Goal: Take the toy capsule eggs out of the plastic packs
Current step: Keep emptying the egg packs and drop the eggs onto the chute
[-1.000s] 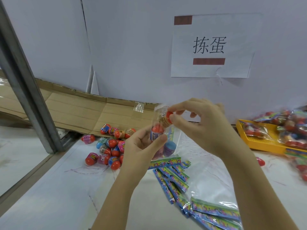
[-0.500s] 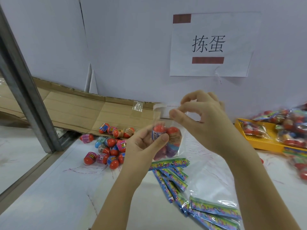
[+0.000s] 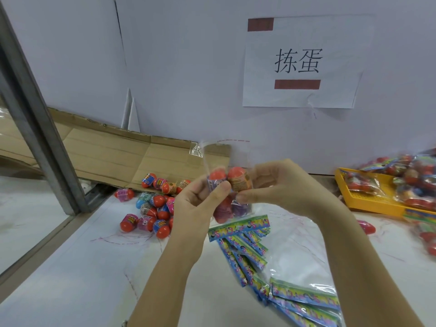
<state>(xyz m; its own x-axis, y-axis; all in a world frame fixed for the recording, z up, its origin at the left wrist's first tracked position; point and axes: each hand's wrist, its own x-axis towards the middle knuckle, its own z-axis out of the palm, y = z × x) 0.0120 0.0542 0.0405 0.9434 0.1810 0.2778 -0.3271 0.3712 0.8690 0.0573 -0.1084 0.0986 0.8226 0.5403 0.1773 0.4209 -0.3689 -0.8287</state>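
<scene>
the left hand (image 3: 197, 205) grips the clear plastic pack (image 3: 238, 207) from its left side, thumb pressed across the front. the right hand (image 3: 285, 185) pinches the pack's right side between thumb and curled fingers. the pack is held upright above the white table (image 3: 82, 267), with capsule eggs (image 3: 237, 177) inside, two red-topped ones uppermost. a pile of loose eggs (image 3: 153, 208) lies on the table to the left, emptied packs (image 3: 247, 246) lie below the hands, and a yellow tray (image 3: 368, 201) of full packs (image 3: 415, 180) sits at right.
</scene>
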